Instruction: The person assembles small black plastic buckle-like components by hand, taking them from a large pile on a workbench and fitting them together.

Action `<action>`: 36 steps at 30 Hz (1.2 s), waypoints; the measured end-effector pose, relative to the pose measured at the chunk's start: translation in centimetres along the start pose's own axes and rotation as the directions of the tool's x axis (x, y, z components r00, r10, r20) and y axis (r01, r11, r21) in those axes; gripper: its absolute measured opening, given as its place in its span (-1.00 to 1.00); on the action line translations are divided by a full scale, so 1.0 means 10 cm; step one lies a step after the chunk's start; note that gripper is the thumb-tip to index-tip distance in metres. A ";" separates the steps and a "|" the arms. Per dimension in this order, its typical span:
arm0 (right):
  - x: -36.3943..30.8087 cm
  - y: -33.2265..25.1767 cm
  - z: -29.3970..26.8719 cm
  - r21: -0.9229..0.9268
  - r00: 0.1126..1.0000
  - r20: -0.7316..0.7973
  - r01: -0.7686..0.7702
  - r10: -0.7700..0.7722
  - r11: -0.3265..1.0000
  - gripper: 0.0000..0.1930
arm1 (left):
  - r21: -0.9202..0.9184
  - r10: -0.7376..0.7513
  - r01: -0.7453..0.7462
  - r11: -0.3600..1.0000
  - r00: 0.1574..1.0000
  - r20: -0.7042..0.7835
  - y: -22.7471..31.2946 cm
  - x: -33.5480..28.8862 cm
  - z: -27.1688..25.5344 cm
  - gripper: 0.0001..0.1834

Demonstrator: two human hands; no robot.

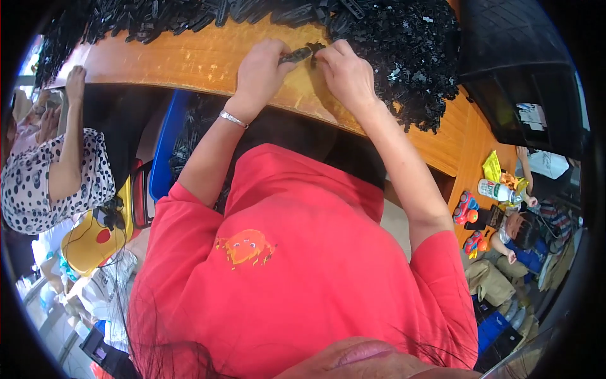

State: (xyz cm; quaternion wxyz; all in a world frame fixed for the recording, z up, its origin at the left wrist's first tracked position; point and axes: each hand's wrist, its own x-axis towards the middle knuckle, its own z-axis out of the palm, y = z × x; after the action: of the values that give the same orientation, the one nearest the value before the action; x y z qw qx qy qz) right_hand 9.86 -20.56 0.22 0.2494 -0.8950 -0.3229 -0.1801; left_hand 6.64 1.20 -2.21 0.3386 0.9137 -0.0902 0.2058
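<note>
left hand [262, 69] pinching black plastic part [295, 55] | right hand [346, 71] gripping its other end | black parts pile [410, 57] lying just beyond right hand | wooden table [189, 60] under both

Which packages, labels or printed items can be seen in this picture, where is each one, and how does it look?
White label: stuck on the side of the black crate at the right; pale rectangle with small dark print.
Yellow packet: on the wooden table's right end; crinkled, bright yellow.
Bottle: lying below the packet; white with a green and red wrapper.
Brown paper bag: lower right, on the floor; creased, plain.
</note>
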 end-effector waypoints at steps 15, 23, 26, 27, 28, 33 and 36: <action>0.10 0.03 -0.01 -0.024 0.985 0.158 0.074 -0.069 0.997 -0.88 | 0.039 0.041 -0.043 0.998 0.998 0.039 0.03 -0.10 -0.13 -0.71; 0.03 -0.05 0.08 0.125 0.999 0.032 0.032 -0.036 0.992 -0.74 | -0.004 0.034 -0.034 0.999 0.997 0.062 0.01 -0.05 -0.08 -0.72; 0.00 -0.06 0.05 0.164 0.999 0.028 0.019 -0.023 0.986 -0.75 | 0.021 0.041 -0.043 0.999 0.997 0.067 -0.01 -0.05 -0.06 -0.74; -0.01 -0.07 0.05 0.164 0.999 0.030 0.019 -0.024 0.986 -0.75 | 0.019 0.042 -0.043 0.999 0.997 0.065 -0.01 -0.05 -0.06 -0.75; -0.02 -0.08 0.06 0.181 1.000 0.019 -0.002 -0.001 0.983 -0.76 | 0.019 0.040 -0.041 0.999 0.997 0.064 -0.01 -0.05 -0.06 -0.75; -0.07 -0.07 0.08 0.249 0.999 -0.020 -0.038 0.045 0.968 -0.80 | -0.009 0.051 -0.051 0.999 0.998 0.035 -0.04 -0.05 -0.04 -0.76; -0.08 -0.04 0.09 0.254 0.997 -0.007 -0.072 0.077 0.964 -0.81 | -0.011 0.052 -0.052 0.999 0.998 0.030 -0.05 -0.06 -0.03 -0.77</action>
State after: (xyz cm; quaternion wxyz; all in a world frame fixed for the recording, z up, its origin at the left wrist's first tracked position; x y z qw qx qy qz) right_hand 9.15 -20.17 -0.78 0.3711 -0.8658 -0.3073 -0.1353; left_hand 6.17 1.79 -2.53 0.3364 0.9123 -0.1200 0.2004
